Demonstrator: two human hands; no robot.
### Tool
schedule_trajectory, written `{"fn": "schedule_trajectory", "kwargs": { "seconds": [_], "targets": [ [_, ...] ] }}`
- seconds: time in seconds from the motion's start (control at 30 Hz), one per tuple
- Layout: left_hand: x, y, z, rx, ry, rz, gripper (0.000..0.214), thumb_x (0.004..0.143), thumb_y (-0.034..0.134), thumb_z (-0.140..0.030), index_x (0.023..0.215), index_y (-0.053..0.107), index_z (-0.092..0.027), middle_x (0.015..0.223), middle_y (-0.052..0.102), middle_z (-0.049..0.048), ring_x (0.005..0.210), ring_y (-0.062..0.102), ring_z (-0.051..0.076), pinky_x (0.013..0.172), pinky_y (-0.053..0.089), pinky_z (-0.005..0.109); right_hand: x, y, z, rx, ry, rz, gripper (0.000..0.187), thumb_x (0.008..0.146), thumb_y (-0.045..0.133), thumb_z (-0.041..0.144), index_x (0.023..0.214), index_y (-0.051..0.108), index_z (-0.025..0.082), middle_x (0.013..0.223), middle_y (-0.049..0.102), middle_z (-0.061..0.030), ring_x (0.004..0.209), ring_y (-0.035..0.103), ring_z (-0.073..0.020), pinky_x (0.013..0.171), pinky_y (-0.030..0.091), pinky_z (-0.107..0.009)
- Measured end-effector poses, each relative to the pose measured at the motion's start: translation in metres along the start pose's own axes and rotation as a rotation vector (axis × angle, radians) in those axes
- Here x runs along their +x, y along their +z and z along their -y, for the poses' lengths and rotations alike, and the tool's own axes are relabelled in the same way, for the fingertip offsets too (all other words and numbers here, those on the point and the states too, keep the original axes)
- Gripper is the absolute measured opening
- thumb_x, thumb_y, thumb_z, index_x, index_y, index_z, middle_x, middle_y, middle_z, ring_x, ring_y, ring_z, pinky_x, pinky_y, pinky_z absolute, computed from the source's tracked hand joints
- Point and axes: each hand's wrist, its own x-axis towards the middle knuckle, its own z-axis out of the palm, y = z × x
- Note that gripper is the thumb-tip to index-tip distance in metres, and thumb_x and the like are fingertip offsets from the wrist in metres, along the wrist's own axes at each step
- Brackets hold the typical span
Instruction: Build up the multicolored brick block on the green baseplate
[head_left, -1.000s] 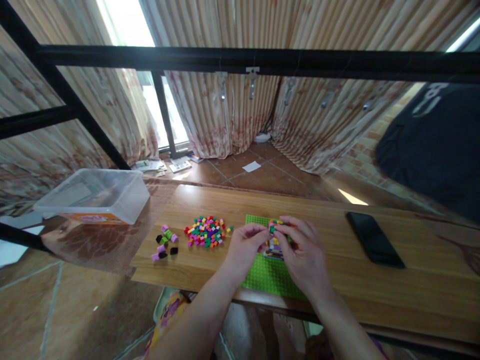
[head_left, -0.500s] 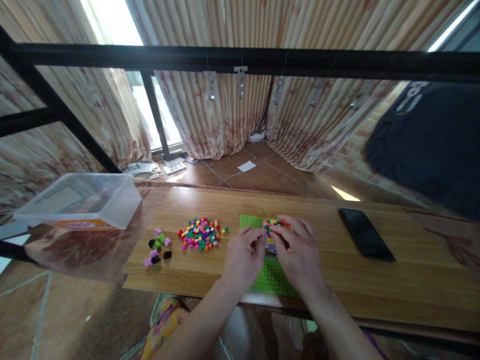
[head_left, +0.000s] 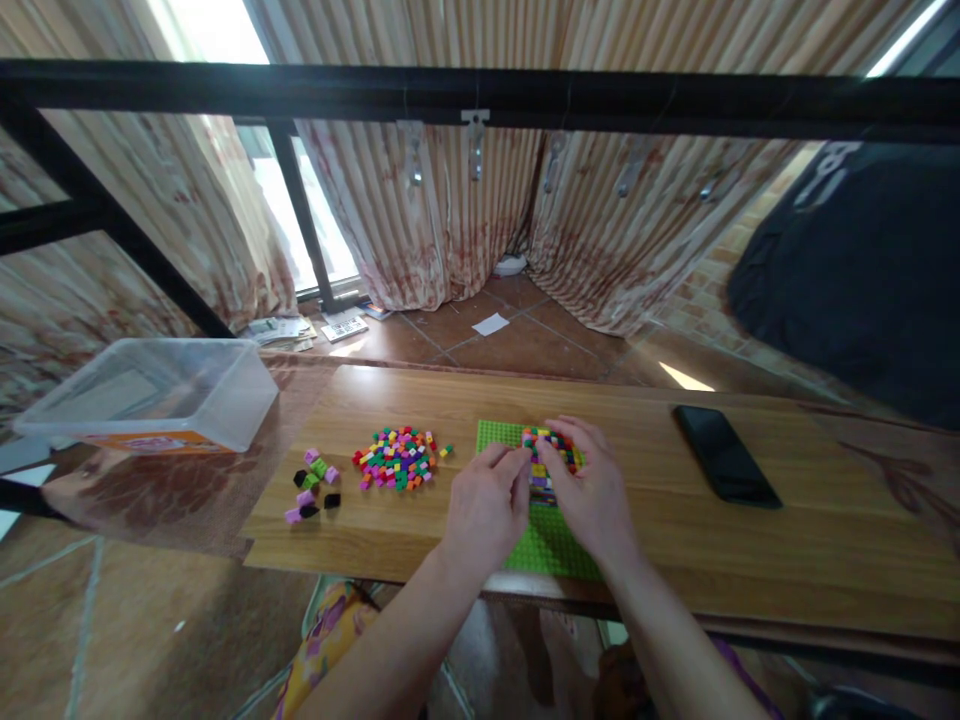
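Observation:
A green studded baseplate [head_left: 555, 545] lies on the wooden table, bearing a small block built of multicoloured toy bricks [head_left: 541, 470]. My right hand [head_left: 592, 485] is closed round the right side of this build, thumb on its top and fingers at its far edge. At its left side is my left hand [head_left: 486, 505], thumb and fingers pinched together close to the bricks. Whatever that pinch holds is hidden by the fingers. Left of the plate lies a pile of tiny coloured bricks [head_left: 397, 460], and beyond it a few larger pink, green and black pieces [head_left: 319, 468].
A black phone [head_left: 726, 455] lies on the table [head_left: 450, 395] to the right. A clear plastic bin [head_left: 225, 400] with an orange label stands off the table's left end. A black metal bar [head_left: 480, 95] crosses ahead, before striped curtains.
The view has tipped slightly, so everything sits a little higher. My right thumb has shifted a bit over the build; my left fingers stay pinched at its left side.

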Motion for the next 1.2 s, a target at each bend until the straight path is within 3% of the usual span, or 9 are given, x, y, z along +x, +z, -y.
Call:
{"fn": "schedule_trajectory", "kwargs": {
  "seconds": [0.53, 0.63, 0.73, 0.9, 1.07, 1.2],
  "targets": [
    [0.000, -0.005, 0.005, -0.031, -0.020, 0.003, 0.028, 0.096, 0.042, -0.023, 0.105, 0.068, -0.021, 0.097, 0.068, 0.0073, 0.088, 0.064, 0.017, 0.079, 0.048, 0.026, 0.000, 0.008, -0.005, 0.102, 0.051, -0.010, 0.025, 0.083, 0.063, 0.036, 0.101, 0.070, 0.020, 0.109, 0.066, -0.0107, 0.105, 0.060, -0.0248, 0.095, 0.046, -0.048],
    [0.006, -0.019, 0.021, 0.097, -0.116, -0.023, 0.027, 0.093, 0.045, -0.020, 0.104, 0.069, -0.020, 0.096, 0.069, 0.0073, 0.084, 0.064, 0.017, 0.077, 0.048, 0.027, -0.001, 0.009, -0.007, 0.106, 0.048, -0.016, 0.026, 0.083, 0.062, 0.039, 0.101, 0.070, 0.021, 0.108, 0.066, -0.0101, 0.105, 0.060, -0.0245, 0.095, 0.047, -0.049],
    [0.013, -0.035, 0.039, 0.374, -0.278, -0.007, 0.024, 0.087, 0.048, -0.016, 0.095, 0.070, -0.019, 0.094, 0.070, 0.0078, 0.081, 0.065, 0.020, 0.073, 0.047, 0.029, -0.002, 0.009, -0.008, 0.128, 0.044, -0.016, 0.027, 0.085, 0.062, 0.041, 0.102, 0.070, 0.022, 0.109, 0.066, -0.0095, 0.105, 0.060, -0.0240, 0.096, 0.046, -0.049],
    [0.014, -0.043, 0.053, 0.653, -0.332, 0.106, 0.021, 0.086, 0.051, -0.017, 0.094, 0.070, -0.017, 0.096, 0.069, 0.0110, 0.090, 0.065, 0.023, 0.074, 0.046, 0.030, 0.000, 0.005, -0.005, 0.143, 0.097, -0.044, 0.029, 0.087, 0.059, 0.043, 0.101, 0.071, 0.021, 0.109, 0.067, -0.0102, 0.104, 0.061, -0.0240, 0.095, 0.047, -0.048],
    [0.013, -0.038, 0.055, 0.711, -0.355, 0.157, 0.026, 0.087, 0.044, -0.010, 0.088, 0.070, -0.013, 0.093, 0.068, 0.0140, 0.088, 0.066, 0.024, 0.074, 0.046, 0.031, 0.002, -0.001, -0.008, 0.176, 0.143, -0.092, 0.029, 0.087, 0.058, 0.045, 0.098, 0.070, 0.020, 0.109, 0.067, -0.0107, 0.103, 0.062, -0.0242, 0.091, 0.049, -0.047],
    [0.017, -0.039, 0.051, 0.622, -0.373, 0.102, 0.022, 0.087, 0.046, -0.011, 0.087, 0.067, -0.015, 0.093, 0.068, 0.0119, 0.085, 0.065, 0.022, 0.070, 0.044, 0.030, 0.005, -0.004, -0.010, 0.187, 0.143, -0.159, 0.027, 0.088, 0.057, 0.043, 0.095, 0.071, 0.021, 0.105, 0.069, -0.0097, 0.100, 0.063, -0.0239, 0.089, 0.049, -0.046]
  ]
}}
